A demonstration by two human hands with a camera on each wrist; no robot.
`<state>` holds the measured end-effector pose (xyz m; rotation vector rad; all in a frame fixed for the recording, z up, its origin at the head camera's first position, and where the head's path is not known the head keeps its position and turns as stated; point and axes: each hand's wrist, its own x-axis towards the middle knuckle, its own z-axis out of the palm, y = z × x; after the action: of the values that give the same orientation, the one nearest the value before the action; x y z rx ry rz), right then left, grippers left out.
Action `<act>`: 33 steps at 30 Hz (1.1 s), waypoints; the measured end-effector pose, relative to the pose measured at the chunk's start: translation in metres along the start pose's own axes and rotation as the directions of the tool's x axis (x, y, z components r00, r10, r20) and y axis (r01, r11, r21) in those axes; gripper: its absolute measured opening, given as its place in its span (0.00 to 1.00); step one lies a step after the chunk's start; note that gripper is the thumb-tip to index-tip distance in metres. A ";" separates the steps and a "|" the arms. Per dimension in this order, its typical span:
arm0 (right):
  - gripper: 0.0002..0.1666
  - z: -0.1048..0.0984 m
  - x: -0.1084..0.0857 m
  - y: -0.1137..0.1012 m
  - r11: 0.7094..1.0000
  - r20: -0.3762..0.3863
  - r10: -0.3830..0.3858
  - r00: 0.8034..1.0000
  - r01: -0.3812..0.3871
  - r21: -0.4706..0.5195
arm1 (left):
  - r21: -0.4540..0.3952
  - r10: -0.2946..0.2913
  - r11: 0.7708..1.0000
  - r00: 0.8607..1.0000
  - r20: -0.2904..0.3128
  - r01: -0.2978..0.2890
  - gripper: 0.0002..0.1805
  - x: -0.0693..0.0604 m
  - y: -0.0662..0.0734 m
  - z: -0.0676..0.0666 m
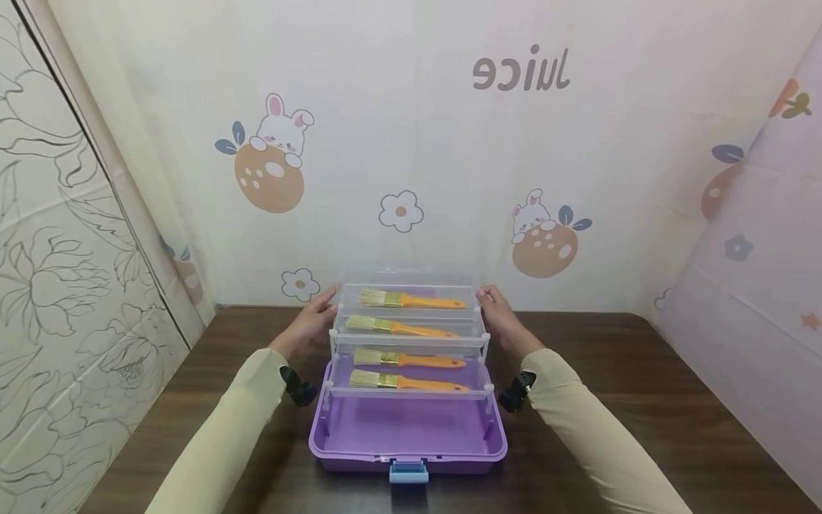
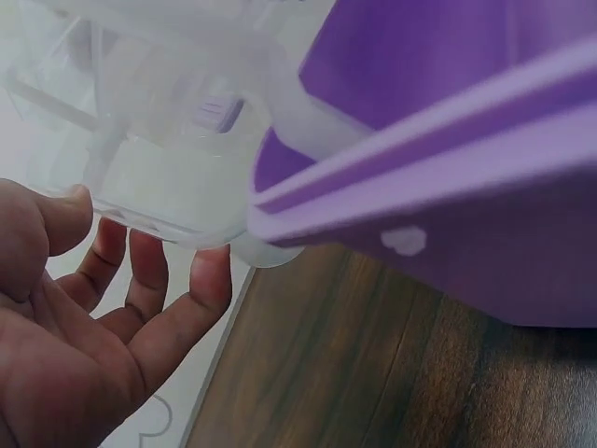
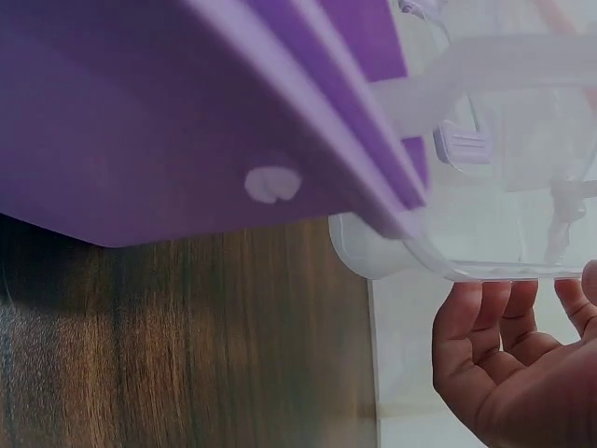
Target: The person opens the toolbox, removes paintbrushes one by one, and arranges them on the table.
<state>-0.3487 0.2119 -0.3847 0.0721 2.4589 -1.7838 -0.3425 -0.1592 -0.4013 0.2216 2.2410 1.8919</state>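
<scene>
A purple box [image 1: 411, 457] stands with its clear lid [image 1: 411, 277] raised at the back. Two clear trays are fanned out above it, holding several brushes [image 1: 433, 303] with orange handles. At the lid's left edge, my left hand [image 1: 310, 325] grips the rim; in the left wrist view the hand [image 2: 121, 317] has its fingertips under the clear edge and its thumb above. My right hand [image 1: 504, 321] holds the opposite edge, and in the right wrist view the fingers of that hand [image 3: 513, 364] curl against the clear rim.
The box rests on a dark wooden table [image 1: 610, 400]. A printed curtain [image 1: 411, 143] hangs right behind the table, and a blue latch [image 1: 408, 472] is on the box's front. Patterned panels stand at the left and right.
</scene>
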 end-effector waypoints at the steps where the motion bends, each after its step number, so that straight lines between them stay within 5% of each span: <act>1: 0.21 0.000 0.001 0.001 1.000 -0.003 0.000 1.000 0.000 -0.012 | -0.001 0.000 1.000 1.000 0.003 0.000 0.30 0.001 -0.002 0.000; 24: 0.22 0.004 0.010 0.008 0.996 0.041 0.089 0.995 -0.090 0.015 | -0.078 -0.091 0.993 0.996 -0.025 0.089 0.28 0.008 -0.014 -0.001; 33: 0.20 0.003 0.010 0.009 0.993 0.071 0.099 0.993 -0.103 0.060 | -0.070 -0.089 0.994 0.996 -0.003 0.089 0.39 0.004 -0.016 -0.005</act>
<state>-0.3580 0.2115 -0.3956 0.1357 2.3086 -1.7921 -0.3470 -0.1662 -0.4165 0.1031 2.1466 1.9225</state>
